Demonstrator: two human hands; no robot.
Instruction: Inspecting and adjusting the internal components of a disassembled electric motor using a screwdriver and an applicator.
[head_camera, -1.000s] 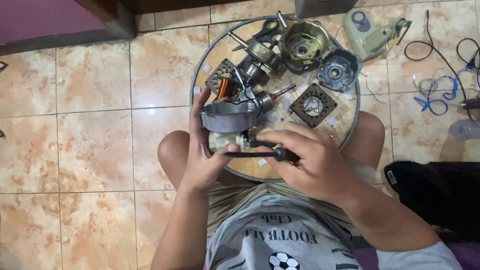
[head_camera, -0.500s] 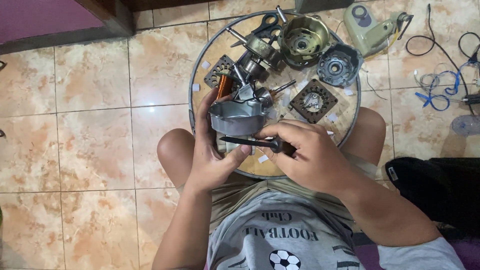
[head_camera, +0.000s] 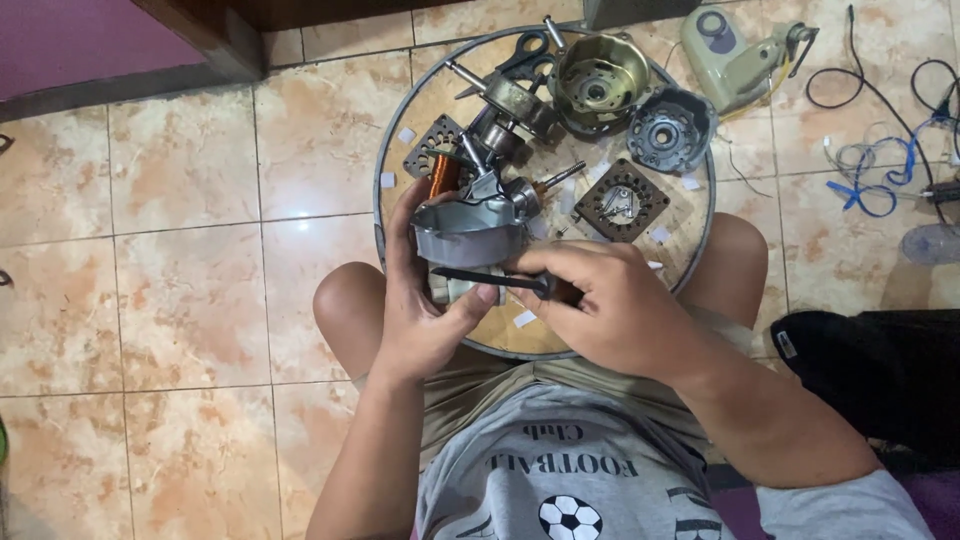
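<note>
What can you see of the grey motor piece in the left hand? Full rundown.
The grey motor piece is a rounded housing that looks like cast metal, dull and scuffed. Copper windings show at its far left; a shaft with a round end sticks out on the right. It is held just above the round tray, over the person's lap. The left hand grips it from the left and below. The dark screwdriver in the right hand lies across its near edge.

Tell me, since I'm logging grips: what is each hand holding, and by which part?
Left hand cups the grey motor housing from its side and underneath; right hand grips a dark screwdriver by its handle end.
</note>
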